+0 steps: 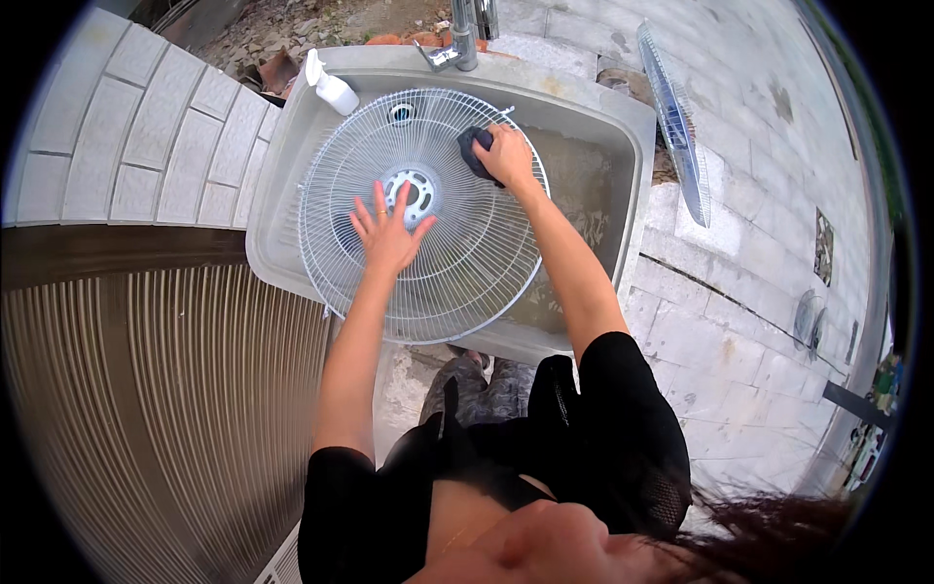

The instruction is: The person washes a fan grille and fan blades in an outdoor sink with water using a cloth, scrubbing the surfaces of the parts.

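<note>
A round white wire fan grille [457,282] lies across the sink [268,229], covering its left and middle part. My left hand [389,237] rests on the wires just below the grille's centre ring, its fingers spread. At the grille's upper right, my right hand [508,156] is closed round a dark cloth [477,154] and presses it to the wires near the rim. The grille's pale centre ring [420,185] has several holes in it. Through the wires a drain [401,114] shows in the sink.
A white spray bottle [333,86] leans in the sink's upper left corner. The metal tap [459,44] stands at the far rim. Another wire grille [674,127] is propped upright right of the sink. A white brick wall [146,117] and a ribbed brown panel [214,360] are at left.
</note>
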`<state>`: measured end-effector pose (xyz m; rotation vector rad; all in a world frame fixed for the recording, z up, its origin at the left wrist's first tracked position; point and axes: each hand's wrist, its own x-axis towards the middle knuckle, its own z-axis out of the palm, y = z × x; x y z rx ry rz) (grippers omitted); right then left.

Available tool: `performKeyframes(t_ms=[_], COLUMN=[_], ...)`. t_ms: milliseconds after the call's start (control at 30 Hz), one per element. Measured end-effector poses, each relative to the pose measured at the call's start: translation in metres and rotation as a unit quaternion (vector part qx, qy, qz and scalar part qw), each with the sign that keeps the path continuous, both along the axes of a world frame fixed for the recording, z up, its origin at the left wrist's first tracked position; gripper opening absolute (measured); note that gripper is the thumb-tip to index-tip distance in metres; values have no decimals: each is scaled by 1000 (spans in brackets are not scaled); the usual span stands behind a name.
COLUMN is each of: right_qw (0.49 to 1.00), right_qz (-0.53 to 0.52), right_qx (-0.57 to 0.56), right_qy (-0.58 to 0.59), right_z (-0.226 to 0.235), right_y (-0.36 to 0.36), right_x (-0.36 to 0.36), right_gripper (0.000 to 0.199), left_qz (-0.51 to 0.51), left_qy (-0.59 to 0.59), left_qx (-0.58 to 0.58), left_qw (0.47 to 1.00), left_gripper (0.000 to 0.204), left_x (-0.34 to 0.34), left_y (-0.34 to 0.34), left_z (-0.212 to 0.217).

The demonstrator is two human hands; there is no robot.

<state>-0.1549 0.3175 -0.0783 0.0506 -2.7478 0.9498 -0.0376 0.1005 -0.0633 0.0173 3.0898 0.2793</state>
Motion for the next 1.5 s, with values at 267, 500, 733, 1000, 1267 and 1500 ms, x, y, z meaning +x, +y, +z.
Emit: performKeyframes(t_ms=[267,500,733,1000,1267,1500], right_qw=[994,996,956,876,993,993], right_qz=[109,59,-19,-85,39,44], right_qx=[8,38,265,-133,-114,109], right_qy=[6,-63,-125,-456,-11,13], right_z=[37,0,-67,-150,30,-1], right_y=[-27,43,128,124,51,0], right_x=[158,197,203,182,187,72], right_gripper=[30,30,24,32,44,46], left_qz=[15,9,19,12,13,1], left_qy=[20,-2,-33,-47,-22,-30], left_qx=[-2,-12,-3,-11,-4,-18], left_qw=[1000,1000,999,999,1000,999], left_gripper=[76,74,77,77,75,71], left_x=[-1,-1,-1,-6,-3,1], left_y=[3,-1,0,3,1,-3], left_z=[-3,-1,0,5,1,3])
